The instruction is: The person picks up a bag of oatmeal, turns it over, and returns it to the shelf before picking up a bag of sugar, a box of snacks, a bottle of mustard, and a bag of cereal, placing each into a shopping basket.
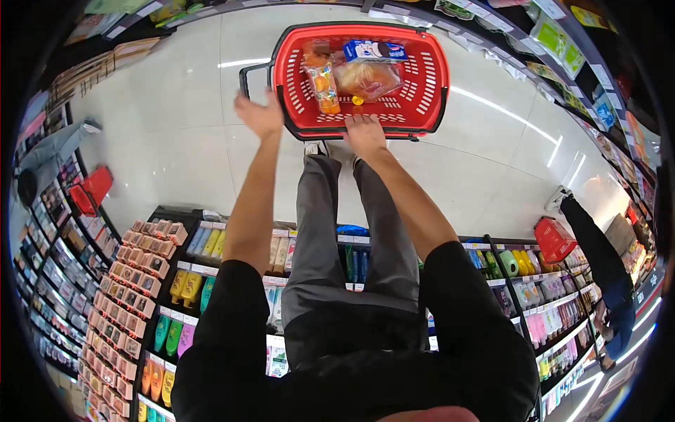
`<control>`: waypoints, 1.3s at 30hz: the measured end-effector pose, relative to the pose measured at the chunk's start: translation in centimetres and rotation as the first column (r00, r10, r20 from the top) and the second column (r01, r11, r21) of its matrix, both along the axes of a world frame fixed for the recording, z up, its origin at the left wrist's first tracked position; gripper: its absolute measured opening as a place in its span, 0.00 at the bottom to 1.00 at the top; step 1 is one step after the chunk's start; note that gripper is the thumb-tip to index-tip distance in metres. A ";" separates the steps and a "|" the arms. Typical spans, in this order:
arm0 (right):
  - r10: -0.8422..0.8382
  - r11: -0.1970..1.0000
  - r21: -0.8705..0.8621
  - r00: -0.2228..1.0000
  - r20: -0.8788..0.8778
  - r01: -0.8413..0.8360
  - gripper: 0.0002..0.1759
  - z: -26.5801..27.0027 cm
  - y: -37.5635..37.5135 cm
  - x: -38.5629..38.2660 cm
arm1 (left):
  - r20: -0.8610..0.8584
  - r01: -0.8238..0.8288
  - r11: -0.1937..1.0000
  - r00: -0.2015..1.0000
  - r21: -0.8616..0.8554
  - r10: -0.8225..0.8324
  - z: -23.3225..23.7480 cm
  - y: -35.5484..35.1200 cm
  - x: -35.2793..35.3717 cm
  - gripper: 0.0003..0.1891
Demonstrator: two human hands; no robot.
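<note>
A red shopping basket with a black rim is on the floor in front of my feet. My right hand has its fingers curled over the basket's near edge. Off the basket's left end, my left hand is open with fingers spread, close to the black pull handle. Inside the basket lie a blue-and-white box, a clear bag of bread and a long orange-and-white package. A small yellow cap shows beside the bag.
Shelves of bottles stand behind me, with stacked pink boxes at their left. Racks of packaged goods curve along the far side. Another person with a red basket is at right; a second person is at left.
</note>
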State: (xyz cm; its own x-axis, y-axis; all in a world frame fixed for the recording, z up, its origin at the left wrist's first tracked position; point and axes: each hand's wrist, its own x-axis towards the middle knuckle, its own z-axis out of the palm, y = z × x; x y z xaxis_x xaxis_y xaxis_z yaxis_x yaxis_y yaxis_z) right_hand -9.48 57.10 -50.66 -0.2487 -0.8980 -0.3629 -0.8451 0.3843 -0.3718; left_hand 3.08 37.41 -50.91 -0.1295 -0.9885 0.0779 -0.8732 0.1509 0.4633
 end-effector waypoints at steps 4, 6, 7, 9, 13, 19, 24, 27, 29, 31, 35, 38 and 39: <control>-0.022 0.999 0.039 0.997 0.072 0.019 0.17 4.7 -2.1 -2.4 | -0.347 -0.076 0.577 0.733 0.813 0.585 2.3 -4.0 3.6 0.36; -0.035 0.999 -0.009 0.997 0.075 0.036 0.16 6.5 -2.4 -2.7 | -0.416 0.068 0.492 0.641 0.868 0.645 4.6 -3.5 4.2 0.34; -0.033 0.995 0.092 0.995 0.090 0.024 0.14 6.4 -2.3 -2.5 | -0.425 0.175 0.468 0.750 0.867 0.507 6.0 -3.0 4.0 0.33; -0.025 0.992 0.128 0.994 0.104 0.011 0.12 6.0 -1.6 -1.7 | -0.352 0.214 0.492 0.913 0.844 0.207 7.0 -1.9 3.3 0.32; -0.100 0.987 0.146 0.977 0.187 0.073 0.13 6.6 -1.2 -0.8 | -0.020 0.170 0.760 0.979 0.627 -0.203 4.8 -4.2 2.9 0.38; -0.144 0.978 0.184 0.963 0.229 0.102 0.17 5.4 -0.3 -0.5 | -0.112 0.036 0.714 0.992 0.699 0.060 -4.7 -8.9 2.7 0.37; -0.189 0.982 0.057 0.962 0.197 0.182 0.20 5.3 2.8 3.2 | -0.389 0.204 0.426 0.825 0.881 0.411 -0.8 -8.2 2.1 0.12; -0.285 0.956 0.139 0.927 0.245 0.258 0.23 9.4 4.1 4.1 | -0.488 0.287 0.502 0.808 0.816 0.331 5.6 -6.0 0.8 0.13; -0.421 0.906 0.234 0.813 0.403 0.353 0.22 12.5 6.2 4.3 | -0.554 0.417 0.438 0.793 0.796 0.252 10.8 -4.4 0.8 0.15; -0.413 0.905 0.099 0.801 0.434 0.413 0.21 14.6 9.4 4.4 | -0.623 0.566 0.290 0.766 0.772 0.162 16.5 -2.1 0.0 0.14; -0.532 0.829 0.076 0.739 0.413 0.554 0.16 20.9 15.9 1.2 | -0.633 0.633 0.023 0.774 0.774 0.010 29.0 6.2 -6.4 0.11; -0.629 0.735 0.119 0.606 0.488 0.667 0.14 24.3 22.1 -1.3 | -0.600 0.602 0.023 0.792 0.798 0.113 31.2 13.4 -11.1 0.12; -0.703 0.644 0.133 0.513 0.493 0.753 0.15 25.2 24.9 -2.0 | -0.625 0.622 0.064 0.779 0.780 0.048 31.9 15.7 -12.6 0.13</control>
